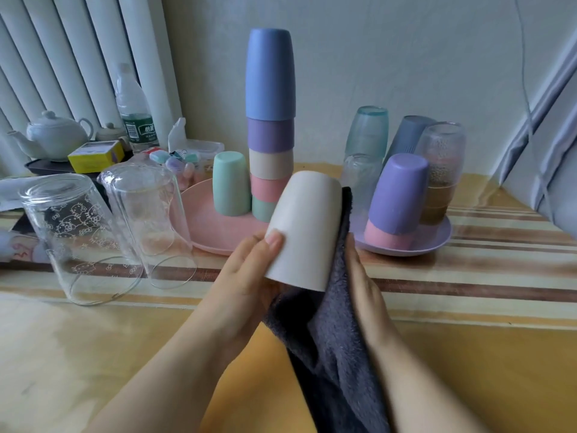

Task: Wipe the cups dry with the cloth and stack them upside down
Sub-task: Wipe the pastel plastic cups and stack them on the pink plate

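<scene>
My left hand [246, 276] grips a cream plastic cup [304, 232], held upside down and tilted above the table. My right hand [363, 285] presses a dark grey cloth [331, 345] against the cup's right side; the cloth hangs down between my forearms. Behind the cup, a tall stack of upturned cups [270, 120], blue on top, stands on a pink plate [203, 226] beside a single mint cup [231, 184]. On a purple plate [437, 242] at the right stand a purple cup over a pink one [396, 198] and several glasses.
Two clear glasses [93, 232] stand upside down at the left. Behind them are a white teapot [53, 135], a water bottle [134, 110], a yellow box [95, 156] and small clutter. A radiator fills the left wall. A curtain [549, 145] hangs at the right.
</scene>
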